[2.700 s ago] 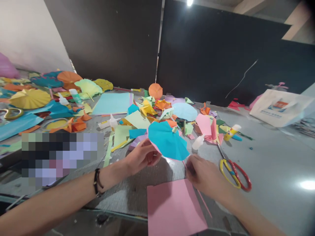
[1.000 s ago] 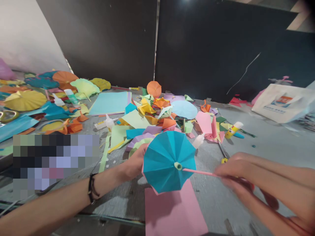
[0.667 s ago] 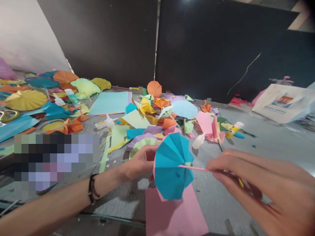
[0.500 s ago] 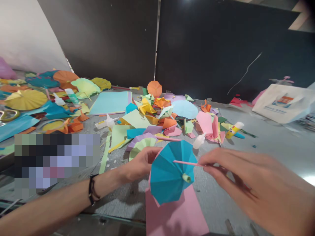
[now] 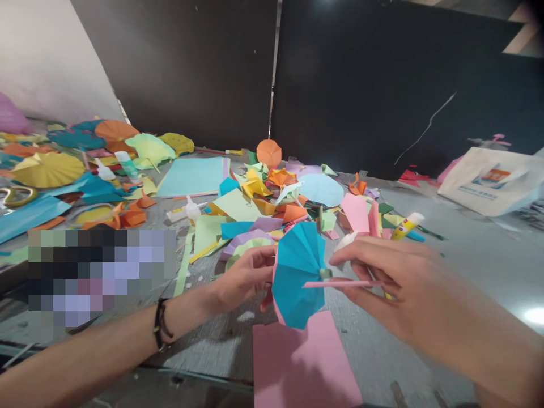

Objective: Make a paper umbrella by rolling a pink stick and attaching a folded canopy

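Note:
My left hand (image 5: pixel 249 277) grips the edge of a blue folded paper umbrella (image 5: pixel 297 255), whose other face shows a pink rim. A small rolled green paper tube (image 5: pixel 325 274) sticks out of the umbrella's centre, towards my right hand (image 5: pixel 395 283). That hand holds a thin rolled pink paper stick (image 5: pixel 340 284) between its fingers, the stick's free end passing in front of the blue paper. My right index fingertip is close to the green tube; I cannot tell whether it touches. Below the umbrella a pink paper sheet (image 5: pixel 306 362) lies on the table.
Coloured paper scraps (image 5: pixel 255 187) cover the table's middle. A glue stick (image 5: pixel 407 226) stands beyond my right hand, and a white glue bottle (image 5: pixel 192 208) is at left. Finished paper umbrellas (image 5: pixel 49 170) lie far left. A white bag (image 5: pixel 488 181) sits at right.
The umbrella has turned more edge-on and sits slightly higher. My right hand has shifted its fingers along the pink stick, and its index finger has come near the green tube.

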`<move>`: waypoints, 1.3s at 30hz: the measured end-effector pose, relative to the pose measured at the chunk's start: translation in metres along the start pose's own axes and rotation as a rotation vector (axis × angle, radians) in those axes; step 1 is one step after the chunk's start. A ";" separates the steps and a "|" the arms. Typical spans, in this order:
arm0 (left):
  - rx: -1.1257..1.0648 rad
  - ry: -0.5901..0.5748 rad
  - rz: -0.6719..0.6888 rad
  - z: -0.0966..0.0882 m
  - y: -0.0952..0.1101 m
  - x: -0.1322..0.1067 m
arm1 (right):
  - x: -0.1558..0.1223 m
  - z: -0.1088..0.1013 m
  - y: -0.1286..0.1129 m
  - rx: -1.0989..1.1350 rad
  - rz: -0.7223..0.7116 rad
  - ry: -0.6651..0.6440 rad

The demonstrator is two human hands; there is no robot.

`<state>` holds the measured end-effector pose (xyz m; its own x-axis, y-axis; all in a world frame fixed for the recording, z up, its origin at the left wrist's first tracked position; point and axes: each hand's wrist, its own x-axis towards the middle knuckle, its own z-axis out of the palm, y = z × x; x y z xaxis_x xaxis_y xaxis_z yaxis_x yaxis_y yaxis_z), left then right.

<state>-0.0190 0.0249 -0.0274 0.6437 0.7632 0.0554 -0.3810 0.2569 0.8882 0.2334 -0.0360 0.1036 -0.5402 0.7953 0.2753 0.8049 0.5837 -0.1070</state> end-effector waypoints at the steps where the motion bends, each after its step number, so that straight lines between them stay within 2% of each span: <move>1: 0.011 -0.022 0.006 0.000 0.000 0.000 | 0.003 0.000 0.001 0.012 0.002 0.000; 5: 0.006 -0.102 -0.011 -0.001 -0.001 0.000 | 0.012 -0.001 0.004 0.083 0.031 -0.052; 9: -0.028 -0.066 0.007 -0.001 -0.002 -0.001 | 0.017 -0.002 0.005 0.147 0.015 -0.135; 14: -0.073 -0.099 -0.017 0.003 0.003 -0.001 | 0.021 0.000 0.007 0.115 0.018 -0.123; 24: -0.121 -0.103 0.023 0.004 0.002 0.001 | 0.022 0.000 0.004 0.161 0.030 -0.093; 30: -0.012 -0.180 -0.015 0.006 0.004 -0.001 | 0.024 -0.006 0.014 0.273 0.138 -0.135; 34: 0.020 -0.152 -0.060 0.008 0.007 -0.002 | 0.030 -0.014 0.021 0.335 0.144 -0.217; 39: 0.021 -0.125 -0.089 0.009 0.008 -0.001 | 0.035 -0.015 0.028 0.354 0.150 -0.226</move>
<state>-0.0172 0.0208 -0.0162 0.7525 0.6578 0.0308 -0.3055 0.3073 0.9012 0.2410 0.0058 0.1244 -0.4959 0.8682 0.0199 0.7659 0.4480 -0.4613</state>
